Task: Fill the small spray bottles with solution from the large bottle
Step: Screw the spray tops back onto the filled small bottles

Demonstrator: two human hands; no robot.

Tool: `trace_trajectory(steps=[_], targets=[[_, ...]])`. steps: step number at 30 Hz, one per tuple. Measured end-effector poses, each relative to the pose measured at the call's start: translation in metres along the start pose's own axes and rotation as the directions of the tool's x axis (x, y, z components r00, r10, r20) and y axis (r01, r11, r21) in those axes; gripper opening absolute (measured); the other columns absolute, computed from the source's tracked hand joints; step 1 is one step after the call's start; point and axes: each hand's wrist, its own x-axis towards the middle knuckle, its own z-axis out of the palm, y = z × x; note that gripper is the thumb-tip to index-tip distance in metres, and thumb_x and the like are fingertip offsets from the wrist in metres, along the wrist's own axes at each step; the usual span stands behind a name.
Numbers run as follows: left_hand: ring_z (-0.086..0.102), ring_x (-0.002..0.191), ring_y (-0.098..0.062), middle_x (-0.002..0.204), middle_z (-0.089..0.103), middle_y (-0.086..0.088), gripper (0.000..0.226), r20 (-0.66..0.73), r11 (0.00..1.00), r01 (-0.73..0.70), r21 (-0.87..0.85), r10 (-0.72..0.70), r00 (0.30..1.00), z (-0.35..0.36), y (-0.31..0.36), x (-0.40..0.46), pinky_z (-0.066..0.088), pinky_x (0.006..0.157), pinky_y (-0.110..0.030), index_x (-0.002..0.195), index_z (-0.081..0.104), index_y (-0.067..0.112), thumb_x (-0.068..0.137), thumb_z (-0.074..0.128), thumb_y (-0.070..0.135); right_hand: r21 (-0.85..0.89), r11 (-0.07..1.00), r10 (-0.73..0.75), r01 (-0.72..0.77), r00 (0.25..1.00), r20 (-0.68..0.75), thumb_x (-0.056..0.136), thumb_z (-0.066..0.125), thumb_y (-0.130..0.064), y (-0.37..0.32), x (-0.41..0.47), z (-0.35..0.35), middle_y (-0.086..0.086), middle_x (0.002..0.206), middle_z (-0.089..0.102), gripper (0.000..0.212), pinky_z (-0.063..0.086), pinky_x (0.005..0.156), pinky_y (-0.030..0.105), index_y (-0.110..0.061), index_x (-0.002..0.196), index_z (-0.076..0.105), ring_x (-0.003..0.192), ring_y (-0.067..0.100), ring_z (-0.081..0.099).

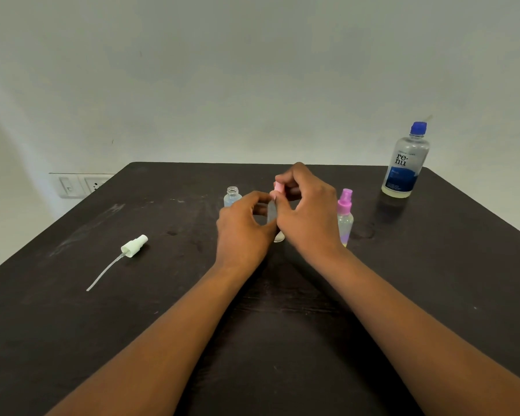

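Left hand [242, 226] grasps a slim, clear plastic spray bottle [271, 212] upright; right hand [308, 208] pinches its pink cap [278, 187] above the dark, scuffed surface [132, 310].

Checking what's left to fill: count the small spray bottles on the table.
3: an uncapped one behind the left hand, one held in both hands, one with a purple top beside the right hand.

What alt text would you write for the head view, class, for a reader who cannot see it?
Two hands hold a slim clear spray bottle upright on a dark table: left hand grips its body, right hand pinches its pink top.
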Motion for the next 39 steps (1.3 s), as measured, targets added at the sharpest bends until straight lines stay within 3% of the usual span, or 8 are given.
trace_trajectory(steps=[4,10,18,29,33,39], targets=[[0.073,0.097,-0.005,0.110,0.077,0.006,0.039,-0.006,0.999,-0.007,0.034,0.008,1.000,0.0014,-0.0005,0.0004,0.065,0.087,-0.036,0.125,0.074,0.019,0.088,0.084,0.019,-0.019,1.000,0.011,-0.011,1.000,-0.025,0.085,0.084,-0.012,0.0013,0.0015,-0.0009,-0.005,0.085,0.067,0.023,0.059,0.070,0.038,-0.014,0.092,0.062,0.078,0.012,0.067],[0.075,0.083,-0.012,0.100,0.075,0.011,0.031,0.006,1.000,0.012,-0.009,-0.012,1.000,-0.0011,0.0003,-0.0006,0.067,0.078,-0.042,0.121,0.075,0.020,0.091,0.080,0.012,0.010,0.998,-0.055,0.055,0.998,0.009,0.095,0.068,-0.009,0.0009,-0.0044,0.0022,-0.001,0.090,0.071,0.005,0.060,0.075,0.043,-0.010,0.098,0.064,0.084,0.015,0.069],[0.072,0.101,0.002,0.104,0.078,0.013,0.034,0.003,1.000,-0.010,-0.007,0.010,1.000,0.0003,-0.0008,0.0004,0.064,0.088,-0.036,0.121,0.076,0.024,0.088,0.083,0.020,0.026,0.998,0.051,-0.051,0.999,-0.002,0.091,0.075,-0.003,-0.0032,0.0000,-0.0013,-0.003,0.085,0.072,0.011,0.061,0.074,0.039,-0.011,0.093,0.067,0.081,0.012,0.070],[0.069,0.107,-0.001,0.112,0.077,0.008,0.039,0.042,0.999,-0.041,0.028,0.040,0.998,0.0013,-0.0015,0.0006,0.062,0.094,-0.039,0.128,0.072,0.019,0.091,0.077,0.011,0.064,0.994,0.082,-0.086,0.995,0.065,0.092,0.073,-0.001,0.0002,-0.0033,0.0002,-0.005,0.091,0.072,0.019,0.062,0.077,0.044,-0.014,0.100,0.062,0.088,0.011,0.072],[0.069,0.111,-0.002,0.116,0.077,0.010,0.032,0.084,0.999,-0.049,0.024,0.046,0.995,0.0024,-0.0026,0.0012,0.060,0.099,-0.038,0.128,0.073,0.020,0.096,0.074,0.021,0.114,0.978,0.168,-0.176,0.983,0.075,0.089,0.075,0.002,0.0004,-0.0018,0.0003,-0.005,0.101,0.076,0.027,0.064,0.084,0.037,-0.018,0.099,0.060,0.097,0.007,0.073],[0.072,0.106,0.000,0.111,0.080,0.009,0.028,0.064,0.999,-0.036,0.002,0.036,0.997,0.0022,-0.0012,0.0011,0.061,0.097,-0.034,0.121,0.078,0.021,0.094,0.077,0.025,0.151,0.960,0.227,-0.235,0.972,0.068,0.086,0.078,0.004,-0.0004,0.0011,-0.0016,-0.011,0.092,0.076,0.030,0.064,0.081,0.029,-0.020,0.091,0.062,0.092,0.000,0.074]])
